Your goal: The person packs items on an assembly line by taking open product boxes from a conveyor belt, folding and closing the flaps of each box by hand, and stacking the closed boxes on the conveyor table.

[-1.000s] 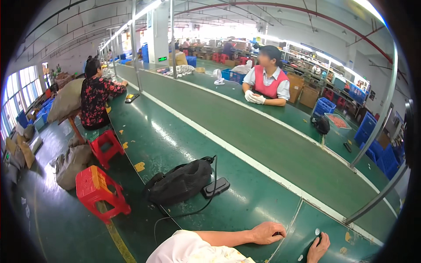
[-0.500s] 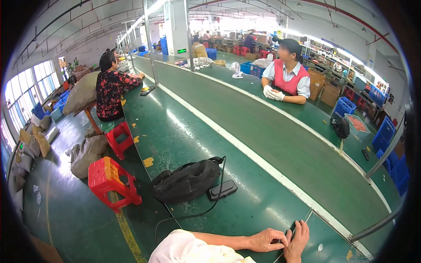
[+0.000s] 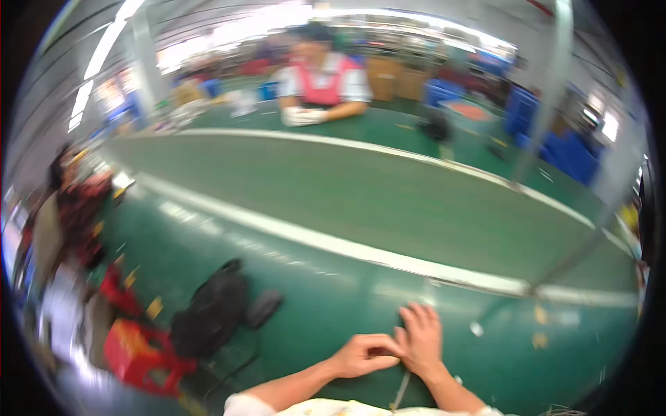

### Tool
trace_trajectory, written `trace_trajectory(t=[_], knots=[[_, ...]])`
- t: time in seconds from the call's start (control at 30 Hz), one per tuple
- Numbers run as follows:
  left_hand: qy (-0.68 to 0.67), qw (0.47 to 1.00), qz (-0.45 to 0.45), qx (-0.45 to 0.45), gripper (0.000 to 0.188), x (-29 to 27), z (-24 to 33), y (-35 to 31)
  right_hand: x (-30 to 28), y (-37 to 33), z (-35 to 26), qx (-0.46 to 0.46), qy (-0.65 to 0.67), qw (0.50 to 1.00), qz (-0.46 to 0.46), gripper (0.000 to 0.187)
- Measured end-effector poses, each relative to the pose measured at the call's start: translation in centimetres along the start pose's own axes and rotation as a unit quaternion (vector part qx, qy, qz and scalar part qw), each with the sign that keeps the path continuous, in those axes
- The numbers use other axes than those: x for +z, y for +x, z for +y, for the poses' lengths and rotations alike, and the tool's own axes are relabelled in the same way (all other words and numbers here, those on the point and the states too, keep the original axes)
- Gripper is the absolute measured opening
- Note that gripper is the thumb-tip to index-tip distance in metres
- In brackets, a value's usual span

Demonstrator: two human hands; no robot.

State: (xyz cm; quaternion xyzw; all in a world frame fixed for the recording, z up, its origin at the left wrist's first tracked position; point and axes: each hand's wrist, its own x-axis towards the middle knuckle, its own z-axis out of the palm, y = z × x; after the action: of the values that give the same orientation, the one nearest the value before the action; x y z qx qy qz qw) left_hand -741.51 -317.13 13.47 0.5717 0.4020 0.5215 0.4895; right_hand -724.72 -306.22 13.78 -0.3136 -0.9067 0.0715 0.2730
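Note:
My left hand rests on the green tabletop with its fingers curled inward. Its fingertips meet my right hand near the thumb; whatever they may hold is hidden. The right hand lies flat with outstretched fingers, nothing visible in it. Between my wrists a thin seam runs down the table toward my light-coloured clothing. To the left of my hands lie a black mesh bag and a small flat black case, both smeared by motion. A dark cord trails from near the bag.
Beyond a white rail runs a wide green conveyor belt. Across it sits a co-worker in a pink vest, gloved hands together. A red stool and another person are at left. A metal post rises at right.
The view has swung to the right, so the bag, stools and both people appear farther left. My hands stay together on the table, the left still curled against the right.

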Motion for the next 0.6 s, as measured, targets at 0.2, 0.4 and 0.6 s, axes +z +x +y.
trace_trajectory(t=[0.2,0.4,0.6], knots=[[0.037,0.999,0.028,0.005,0.017,-0.7,-0.3,-0.2,0.4,0.0,-0.3,0.022,0.009,1.0,-0.014,0.046],[0.012,0.999,0.017,0.03,0.015,0.8,2.9,1.0,-0.4,-1.1,0.1,0.048,0.028,0.998,-0.005,0.047],[0.02,0.999,0.007,0.04,0.017,0.4,2.8,0.6,0.3,-1.0,-0.5,0.042,0.034,0.999,0.003,0.044]])
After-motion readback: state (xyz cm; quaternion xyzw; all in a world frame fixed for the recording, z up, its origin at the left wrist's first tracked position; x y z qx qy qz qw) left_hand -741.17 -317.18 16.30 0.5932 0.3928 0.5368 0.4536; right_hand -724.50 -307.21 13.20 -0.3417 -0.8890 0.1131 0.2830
